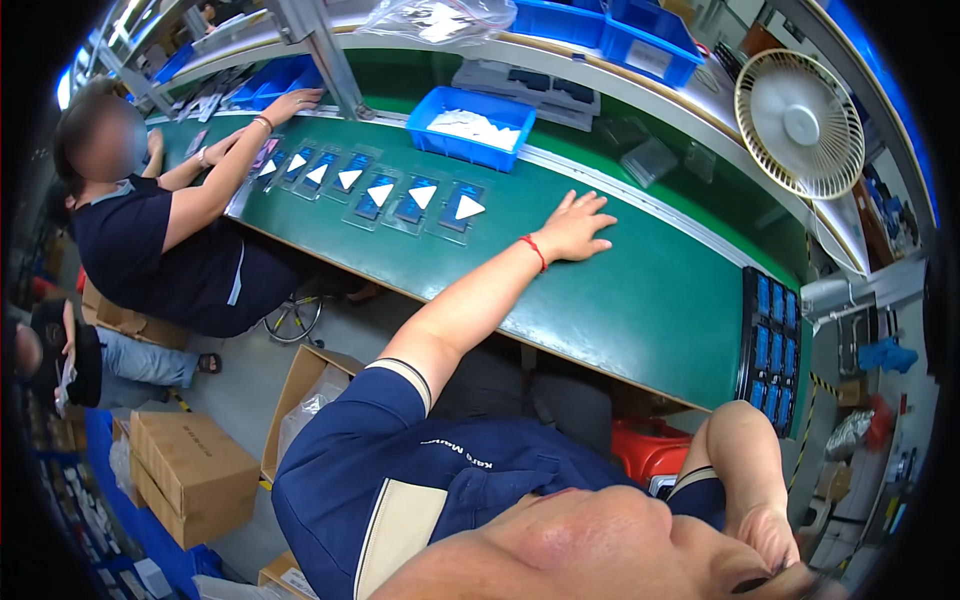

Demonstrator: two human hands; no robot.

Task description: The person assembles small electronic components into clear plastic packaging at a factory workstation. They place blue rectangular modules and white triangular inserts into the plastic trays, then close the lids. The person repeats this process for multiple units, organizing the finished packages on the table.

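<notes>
Seven flat clear-plastic packs (413, 203) bearing white triangles run leftward from before one blue plastic bin (465, 153), whose heaped white pieces (474, 128) overlap uncountably; one black tray (748, 335) lies far right of it. Right of the bin, the left hand (577, 228) spreads open, empty; the right hand's (768, 535) fingers are hidden, its grip unclear.

A round pale fan (800, 125) is beyond and to the right of the left hand (578, 228). A raised blue bin (650, 50) sits beyond that hand, a clear plastic bag (437, 20) beyond and left. A co-worker (160, 250) in a dark top is well left of it, a cardboard box (195, 470) lower left, a blue bundle (885, 355) well right.
</notes>
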